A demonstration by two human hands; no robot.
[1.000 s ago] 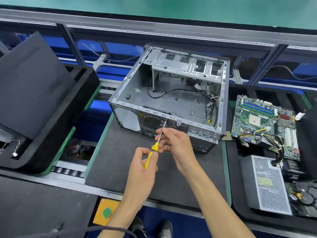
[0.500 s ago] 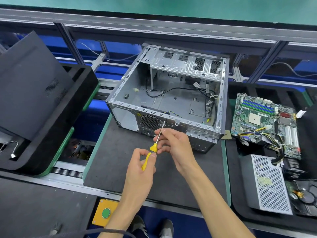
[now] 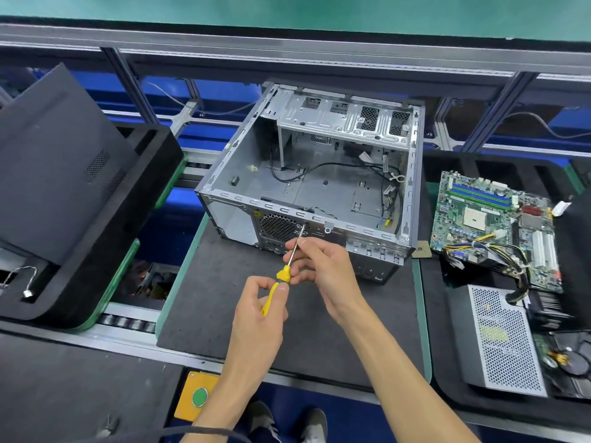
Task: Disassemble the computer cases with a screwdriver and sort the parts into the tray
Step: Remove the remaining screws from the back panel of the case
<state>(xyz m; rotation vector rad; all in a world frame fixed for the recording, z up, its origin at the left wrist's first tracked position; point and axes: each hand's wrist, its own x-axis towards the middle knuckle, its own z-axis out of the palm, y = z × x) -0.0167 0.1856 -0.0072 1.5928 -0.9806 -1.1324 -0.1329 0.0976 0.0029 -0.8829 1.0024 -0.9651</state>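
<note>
An open grey computer case (image 3: 319,187) lies on its side on a dark mat (image 3: 224,302), mostly gutted, with loose black cables inside. A yellow-handled screwdriver (image 3: 281,276) points up at the case's rear panel, its tip beside the round fan grille (image 3: 278,227). My left hand (image 3: 259,311) grips the yellow handle. My right hand (image 3: 323,270) pinches the metal shaft just below the tip. To the right, a black foam tray (image 3: 447,330) holds a green motherboard (image 3: 492,225), a perforated power supply (image 3: 505,340) and a hard drive (image 3: 572,356).
A black side panel (image 3: 54,161) leans in another black foam tray (image 3: 105,251) at the left. A yellow box with a green button (image 3: 200,396) sits at the bench's front edge. Metal frame rails (image 3: 287,43) run behind the case. My shoes show below.
Both hands keep the same hold on the screwdriver, its tip staying at the rear panel. The view has shifted slightly; nothing else has moved.
</note>
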